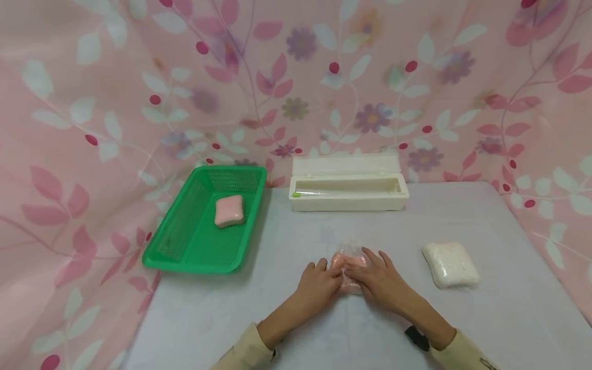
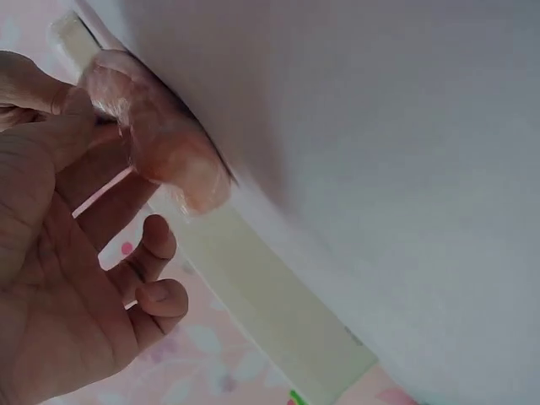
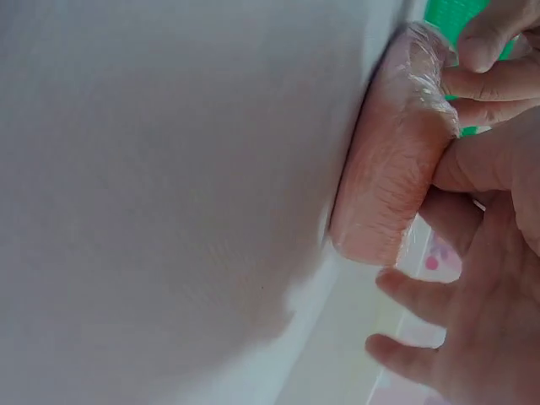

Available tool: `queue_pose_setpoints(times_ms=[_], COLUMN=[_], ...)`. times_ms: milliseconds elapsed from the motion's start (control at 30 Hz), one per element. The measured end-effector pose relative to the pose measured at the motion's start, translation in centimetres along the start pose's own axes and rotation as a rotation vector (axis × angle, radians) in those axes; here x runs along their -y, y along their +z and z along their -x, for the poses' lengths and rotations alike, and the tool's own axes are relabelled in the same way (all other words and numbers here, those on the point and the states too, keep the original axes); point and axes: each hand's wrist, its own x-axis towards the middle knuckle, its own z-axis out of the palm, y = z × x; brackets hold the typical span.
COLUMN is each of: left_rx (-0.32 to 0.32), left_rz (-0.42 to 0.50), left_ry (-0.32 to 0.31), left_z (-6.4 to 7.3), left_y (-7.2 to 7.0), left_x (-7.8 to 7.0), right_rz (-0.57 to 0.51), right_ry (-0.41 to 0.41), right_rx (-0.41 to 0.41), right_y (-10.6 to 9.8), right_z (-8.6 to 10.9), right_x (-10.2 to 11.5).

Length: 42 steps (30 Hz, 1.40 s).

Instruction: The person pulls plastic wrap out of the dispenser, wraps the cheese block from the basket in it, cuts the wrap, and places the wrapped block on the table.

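A salmon-pink, cushion-shaped block wrapped in clear plastic film (image 1: 352, 282) lies on the table between both hands. My left hand (image 1: 319, 285) is at its left side; in the left wrist view the thumb and forefinger pinch at the film (image 2: 118, 93), while the ring and little fingers curl free. From the right, my right hand (image 1: 384, 282) reaches over the block, thumb and forefinger gripping at the crumpled film on top (image 3: 434, 93). Its other two fingers stand off the block (image 3: 380, 186). The thumbs and forefingers of both hands nearly meet over the middle.
A green plastic basket (image 1: 194, 264) at the left holds a pink square block (image 1: 229, 209). Behind the hands stands a long white cling film box (image 1: 349, 204), its clear lid (image 1: 347, 164) raised. A white film-wrapped block (image 1: 450, 264) lies right of the hands. Floral cloth (image 1: 296, 77) hangs behind the table.
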Motion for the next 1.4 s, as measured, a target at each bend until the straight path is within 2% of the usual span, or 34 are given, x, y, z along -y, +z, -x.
queue_pose_setpoints(times_ms=[167, 333, 433, 500, 600, 700, 767, 867, 933, 1033, 1100, 1167, 1233, 1300, 1400], left_rx=[-0.004, -0.087, -0.118, -0.092, 0.004, 0.092, 0.104, 0.083, 0.051, 0.046, 0.086, 0.154, 0.218, 0.246, 0.208], left_rz=[-0.032, -0.17, -0.209, -0.202, -0.169, -0.139, -0.134, -0.117, -0.092, 0.001, 0.054, 0.112, 0.115, 0.084, 0.011], left_ry=[-0.044, -0.081, -0.109, -0.113, -0.109, -0.11, -0.102, -0.064, -0.03, -0.002, -0.008, -0.026, -0.031, -0.02, 0.005], left_z=[-1.1, -2.2, -2.6, -2.7, -2.6, -2.2, -2.0, -1.8, -1.7, -1.9, -2.0, -2.1, -2.3, -2.4, -2.6], left_y=[-0.1, -0.1, -0.4, -0.6, -1.2, -1.8, -1.8, -1.3, -0.7, -0.3, -0.5, -1.0, -1.6, -1.9, -1.6], left_x=[-1.8, -3.3, -3.6, -3.6, -3.5, -2.8, -2.2, -1.0, -0.1, 1.2, 1.9, 2.1, 1.8, 1.2, 0.1], right_rz=[-0.073, -0.088, -0.085, -0.12, -0.173, -0.213, -0.221, -0.224, -0.206, -0.192, -0.189, -0.183, -0.166, -0.151, -0.145], right_ry=[0.004, 0.148, 0.239, 0.285, 0.326, 0.368, 0.399, 0.424, 0.402, 0.297, 0.204, 0.119, 0.066, 0.043, 0.04], right_rx=[-0.052, -0.184, -0.161, -0.099, -0.013, 0.03, 0.041, 0.024, -0.019, -0.097, -0.119, -0.116, -0.095, -0.073, -0.051], right_y=[0.1, -0.6, -0.9, -1.1, -1.6, -2.2, -2.6, -3.2, -3.3, -3.3, -3.1, -2.7, -2.2, -1.7, -1.2], right_z=[-0.1, -0.1, 0.0, 0.3, 0.6, 1.0, 1.2, 1.5, 1.8, 2.0, 1.9, 1.8, 1.7, 1.6, 1.6], right_x=[-0.2, -0.6, -0.8, -0.8, -0.6, -0.3, -0.2, -0.3, -0.4, -1.0, -1.4, -1.9, -2.3, -2.5, -2.6])
